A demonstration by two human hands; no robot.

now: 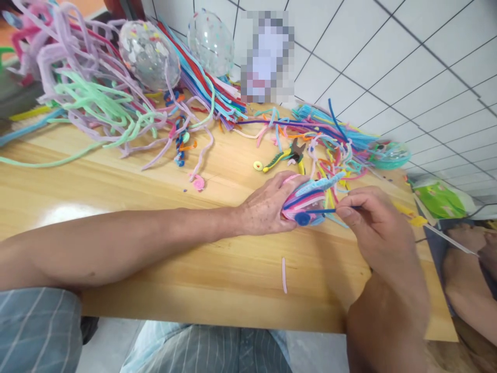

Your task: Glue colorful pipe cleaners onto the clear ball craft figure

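Observation:
My left hand [267, 207] is closed round a small bundle of pipe cleaners [310, 199], striped pink, light blue and purple, held just above the wooden table [155, 197]. My right hand [375, 223] pinches the end of a dark blue pipe cleaner [322, 211] that runs left to a small blue coil on the bundle's front. A light blue fuzzy stem sticks up from the bundle's right side.
Loose pipe cleaners [116, 103] in many colours lie heaped across the far half of the table. Two clear confetti balls [149, 54] sit at the back. Yellow-handled pliers [285, 155] lie behind my hands. A short pink piece [284, 274] lies near the front edge.

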